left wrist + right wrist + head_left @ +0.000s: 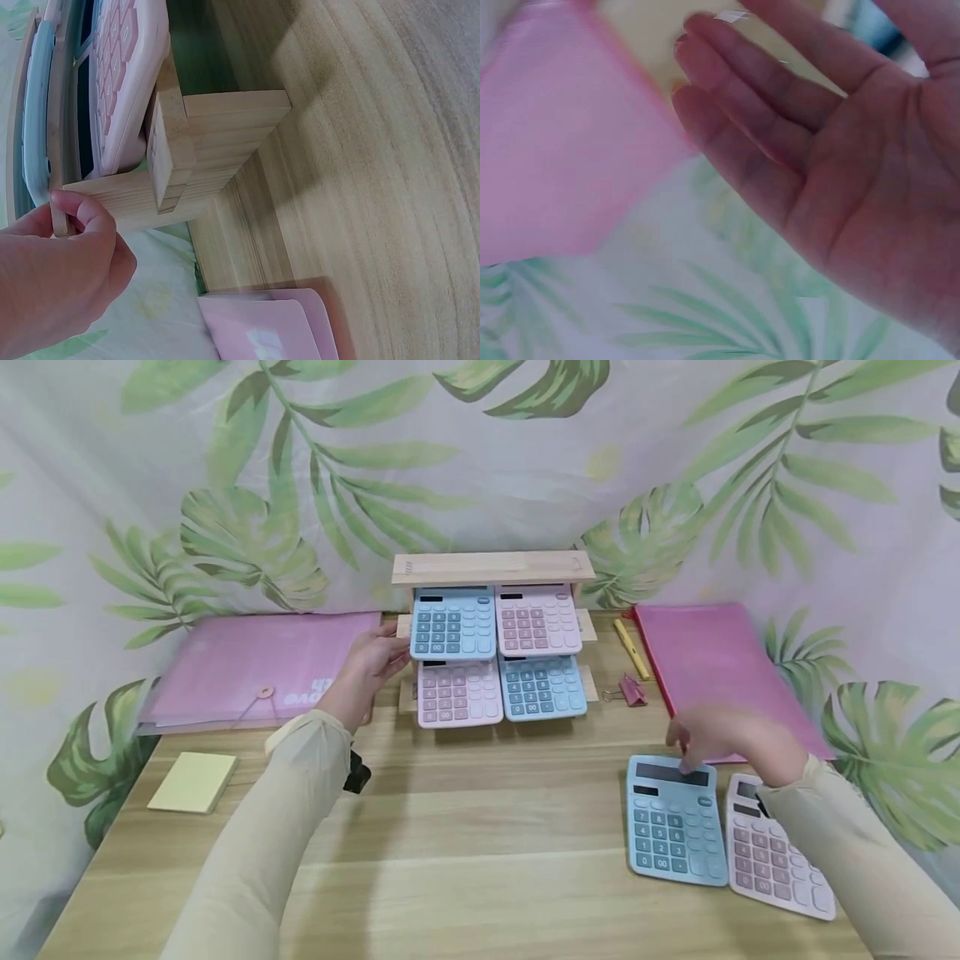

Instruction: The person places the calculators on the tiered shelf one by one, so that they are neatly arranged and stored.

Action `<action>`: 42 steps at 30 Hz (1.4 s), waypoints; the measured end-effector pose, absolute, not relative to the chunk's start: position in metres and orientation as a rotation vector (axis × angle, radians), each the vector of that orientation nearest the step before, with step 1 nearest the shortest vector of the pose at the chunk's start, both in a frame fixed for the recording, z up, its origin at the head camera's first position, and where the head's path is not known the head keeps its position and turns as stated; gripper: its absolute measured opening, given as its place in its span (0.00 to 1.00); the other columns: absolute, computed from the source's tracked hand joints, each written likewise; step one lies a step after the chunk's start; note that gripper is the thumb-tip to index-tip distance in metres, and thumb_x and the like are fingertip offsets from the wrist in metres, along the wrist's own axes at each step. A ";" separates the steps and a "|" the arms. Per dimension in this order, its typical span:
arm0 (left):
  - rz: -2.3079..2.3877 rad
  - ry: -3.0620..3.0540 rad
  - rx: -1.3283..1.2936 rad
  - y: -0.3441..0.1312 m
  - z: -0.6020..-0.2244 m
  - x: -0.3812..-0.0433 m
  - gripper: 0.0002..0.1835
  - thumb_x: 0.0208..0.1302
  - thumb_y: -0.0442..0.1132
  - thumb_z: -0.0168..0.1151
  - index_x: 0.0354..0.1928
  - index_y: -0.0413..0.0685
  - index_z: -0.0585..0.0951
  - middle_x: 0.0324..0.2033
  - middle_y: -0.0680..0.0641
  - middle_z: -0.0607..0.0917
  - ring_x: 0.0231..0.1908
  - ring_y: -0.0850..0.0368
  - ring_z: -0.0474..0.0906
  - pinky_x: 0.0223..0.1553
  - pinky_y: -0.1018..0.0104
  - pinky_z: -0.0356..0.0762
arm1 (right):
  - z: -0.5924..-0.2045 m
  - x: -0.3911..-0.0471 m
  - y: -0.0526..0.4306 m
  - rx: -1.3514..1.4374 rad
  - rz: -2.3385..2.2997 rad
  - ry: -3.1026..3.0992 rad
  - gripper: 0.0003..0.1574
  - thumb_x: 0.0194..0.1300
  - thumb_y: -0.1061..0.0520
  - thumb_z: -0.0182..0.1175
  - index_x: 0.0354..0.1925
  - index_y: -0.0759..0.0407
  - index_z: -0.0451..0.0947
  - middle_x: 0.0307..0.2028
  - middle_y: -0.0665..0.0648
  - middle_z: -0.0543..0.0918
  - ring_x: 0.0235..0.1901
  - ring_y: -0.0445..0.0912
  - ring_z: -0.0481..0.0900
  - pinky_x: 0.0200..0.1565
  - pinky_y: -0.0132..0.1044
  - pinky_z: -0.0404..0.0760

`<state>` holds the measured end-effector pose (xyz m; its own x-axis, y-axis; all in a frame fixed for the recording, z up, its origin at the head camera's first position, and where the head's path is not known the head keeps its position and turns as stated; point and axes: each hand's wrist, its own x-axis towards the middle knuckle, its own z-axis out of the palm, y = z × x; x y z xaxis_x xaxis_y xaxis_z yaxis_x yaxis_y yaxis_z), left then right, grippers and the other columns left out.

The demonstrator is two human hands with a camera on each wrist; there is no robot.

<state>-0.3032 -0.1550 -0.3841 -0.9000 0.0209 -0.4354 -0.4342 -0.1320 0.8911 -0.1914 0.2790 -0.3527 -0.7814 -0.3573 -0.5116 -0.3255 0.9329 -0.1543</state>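
Note:
My left hand pinches the edge of a shelf on the left side of the wooden rack; thumb and fingertip are around it in the left wrist view. On the rack's upper level sit a blue calculator and a pink calculator. Below them are another pink calculator and another blue one. Over the top end of a blue calculator lying on the table hangs my right hand, its fingers loosely bent with nothing held. A pink calculator lies beside it, partly covered by my sleeve.
A pink document folder lies at the back left, with yellow sticky notes in front. To the rack's right are a yellow pen, a pink binder clip and a red-edged pink folder. A leaf-print cloth hangs behind the table.

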 end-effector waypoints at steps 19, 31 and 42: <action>2.147 1.805 -0.483 -0.158 -0.382 -0.299 0.35 0.64 0.28 0.51 0.71 0.48 0.52 0.58 0.44 0.70 0.38 0.63 0.73 0.62 0.67 0.69 | -0.381 -0.210 0.308 -0.624 -0.717 2.262 0.09 0.61 0.58 0.58 0.39 0.62 0.79 0.31 0.52 0.84 0.28 0.36 0.77 0.32 0.30 0.80; 2.195 1.795 -0.524 -0.157 -0.384 -0.300 0.35 0.62 0.28 0.54 0.70 0.48 0.56 0.44 0.49 0.75 0.34 0.64 0.73 0.59 0.68 0.71 | -0.311 -0.288 0.217 -0.157 -1.447 2.347 0.36 0.57 0.47 0.64 0.58 0.64 0.69 0.37 0.52 0.86 0.36 0.46 0.85 0.47 0.38 0.83; 2.247 1.765 -0.563 -0.131 -0.395 -0.293 0.32 0.61 0.27 0.54 0.68 0.49 0.62 0.57 0.42 0.73 0.33 0.64 0.73 0.51 0.72 0.75 | -0.281 -0.381 0.136 0.001 -1.715 2.330 0.28 0.64 0.55 0.56 0.61 0.62 0.68 0.38 0.53 0.81 0.32 0.39 0.83 0.45 0.34 0.83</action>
<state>-0.2934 -0.1307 -0.3946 -0.9001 -0.0560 -0.4321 -0.4065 -0.2486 0.8792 -0.3807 0.1361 -0.2815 -0.9693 -0.1451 -0.1983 0.1461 0.3081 -0.9401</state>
